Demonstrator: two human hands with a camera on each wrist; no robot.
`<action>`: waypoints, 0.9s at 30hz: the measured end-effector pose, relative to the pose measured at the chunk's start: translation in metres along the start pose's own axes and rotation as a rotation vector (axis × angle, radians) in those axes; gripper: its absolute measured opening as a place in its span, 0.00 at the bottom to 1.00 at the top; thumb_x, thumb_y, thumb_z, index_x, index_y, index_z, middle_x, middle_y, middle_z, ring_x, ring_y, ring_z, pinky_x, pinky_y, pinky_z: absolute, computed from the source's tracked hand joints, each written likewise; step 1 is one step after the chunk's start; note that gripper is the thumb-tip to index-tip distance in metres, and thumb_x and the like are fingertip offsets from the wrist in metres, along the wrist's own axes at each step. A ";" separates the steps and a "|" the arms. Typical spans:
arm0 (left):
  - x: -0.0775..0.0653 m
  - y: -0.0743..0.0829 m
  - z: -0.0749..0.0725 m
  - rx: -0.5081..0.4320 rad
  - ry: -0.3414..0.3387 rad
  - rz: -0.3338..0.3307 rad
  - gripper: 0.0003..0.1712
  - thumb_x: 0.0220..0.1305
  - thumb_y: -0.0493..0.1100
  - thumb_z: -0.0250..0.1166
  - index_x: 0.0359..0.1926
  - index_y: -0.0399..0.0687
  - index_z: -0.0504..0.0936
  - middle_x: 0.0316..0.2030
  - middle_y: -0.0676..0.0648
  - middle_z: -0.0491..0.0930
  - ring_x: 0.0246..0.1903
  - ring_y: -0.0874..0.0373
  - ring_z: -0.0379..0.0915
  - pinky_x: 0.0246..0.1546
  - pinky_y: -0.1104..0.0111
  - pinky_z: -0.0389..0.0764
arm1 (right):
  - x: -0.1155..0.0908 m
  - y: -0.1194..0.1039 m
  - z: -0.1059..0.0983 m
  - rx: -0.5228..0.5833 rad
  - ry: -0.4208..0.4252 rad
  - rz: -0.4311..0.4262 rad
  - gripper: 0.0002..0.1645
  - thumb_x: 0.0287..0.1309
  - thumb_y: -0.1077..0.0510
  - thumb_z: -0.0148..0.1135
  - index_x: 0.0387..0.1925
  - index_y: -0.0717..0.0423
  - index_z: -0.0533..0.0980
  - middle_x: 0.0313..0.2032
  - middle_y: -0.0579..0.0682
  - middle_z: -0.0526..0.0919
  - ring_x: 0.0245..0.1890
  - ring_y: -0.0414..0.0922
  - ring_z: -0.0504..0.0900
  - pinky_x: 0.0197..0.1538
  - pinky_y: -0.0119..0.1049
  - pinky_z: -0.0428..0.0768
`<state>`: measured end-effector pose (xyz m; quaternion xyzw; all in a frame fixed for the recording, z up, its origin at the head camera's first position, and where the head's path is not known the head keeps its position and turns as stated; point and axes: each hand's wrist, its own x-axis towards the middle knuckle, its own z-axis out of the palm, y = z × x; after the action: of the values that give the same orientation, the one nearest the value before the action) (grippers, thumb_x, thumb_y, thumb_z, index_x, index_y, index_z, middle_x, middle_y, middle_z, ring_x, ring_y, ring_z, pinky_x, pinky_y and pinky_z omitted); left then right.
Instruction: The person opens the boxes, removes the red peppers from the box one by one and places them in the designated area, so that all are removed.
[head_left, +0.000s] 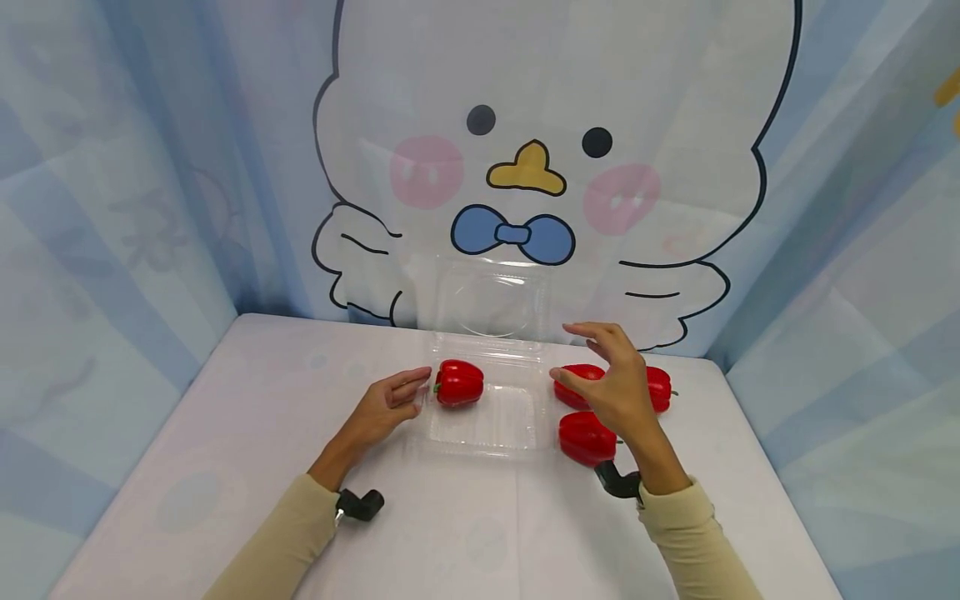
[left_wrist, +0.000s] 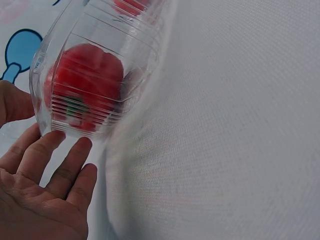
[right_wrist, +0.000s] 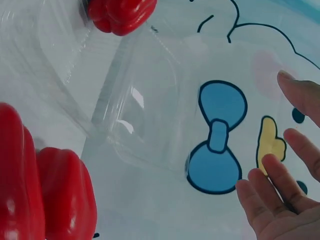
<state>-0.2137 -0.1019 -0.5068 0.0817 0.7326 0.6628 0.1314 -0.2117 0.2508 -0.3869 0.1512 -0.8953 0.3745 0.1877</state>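
Note:
A clear plastic clamshell box (head_left: 483, 446) lies on the table with its lid (head_left: 491, 304) raised at the back. Inside, at the left end, sits a red bell pepper (head_left: 460, 383), its green stem facing left. My left hand (head_left: 386, 408) is at the box's left side; in the left wrist view its fingertips are against or very near the clear wall, fingers loosely extended. Above more red bell peppers (head_left: 587, 438) to the right of the box, my right hand (head_left: 617, 379) hovers with thumb and fingers spread and nothing between them. It partly hides the peppers behind it.
Beside the box on the right, two further peppers lie close together, one at the back (head_left: 576, 385) and one farther right (head_left: 660, 390). A printed curtain (head_left: 525, 75) stands behind the white table (head_left: 247, 467) and along both sides. Black wrist mounts (head_left: 362, 505) stick out from the sleeves.

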 end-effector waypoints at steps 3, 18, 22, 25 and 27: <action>0.000 0.000 0.000 -0.003 -0.004 0.001 0.38 0.74 0.30 0.59 0.81 0.46 0.63 0.81 0.43 0.63 0.81 0.45 0.59 0.75 0.55 0.68 | 0.000 -0.006 0.009 0.013 -0.026 -0.016 0.43 0.49 0.58 0.85 0.68 0.47 0.79 0.67 0.52 0.78 0.68 0.51 0.76 0.69 0.55 0.82; 0.001 -0.003 0.000 -0.003 0.000 0.003 0.38 0.74 0.30 0.60 0.81 0.48 0.64 0.81 0.44 0.64 0.81 0.45 0.60 0.75 0.55 0.69 | -0.002 -0.024 0.053 0.083 -0.091 -0.043 0.40 0.51 0.55 0.85 0.67 0.47 0.79 0.65 0.50 0.79 0.67 0.51 0.77 0.70 0.56 0.82; 0.003 -0.007 -0.002 -0.005 -0.008 0.018 0.38 0.74 0.30 0.59 0.81 0.47 0.64 0.81 0.44 0.64 0.81 0.46 0.59 0.76 0.55 0.67 | -0.002 -0.025 0.067 0.104 -0.116 -0.028 0.41 0.50 0.56 0.85 0.67 0.46 0.79 0.64 0.50 0.79 0.67 0.51 0.77 0.71 0.54 0.82; 0.003 -0.009 -0.003 -0.011 -0.017 0.033 0.38 0.73 0.30 0.58 0.81 0.47 0.64 0.81 0.44 0.63 0.81 0.46 0.58 0.77 0.55 0.66 | -0.003 -0.025 0.078 0.113 -0.136 -0.009 0.42 0.50 0.56 0.85 0.67 0.44 0.79 0.64 0.50 0.78 0.67 0.51 0.76 0.70 0.54 0.82; 0.004 -0.009 -0.003 -0.017 -0.020 0.040 0.38 0.73 0.29 0.58 0.81 0.46 0.65 0.81 0.44 0.63 0.82 0.47 0.58 0.77 0.55 0.65 | -0.004 -0.025 0.085 0.123 -0.144 0.009 0.42 0.49 0.56 0.85 0.67 0.43 0.79 0.65 0.50 0.77 0.67 0.52 0.76 0.69 0.55 0.83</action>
<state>-0.2177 -0.1048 -0.5160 0.1019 0.7240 0.6705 0.1264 -0.2169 0.1729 -0.4286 0.1851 -0.8826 0.4176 0.1114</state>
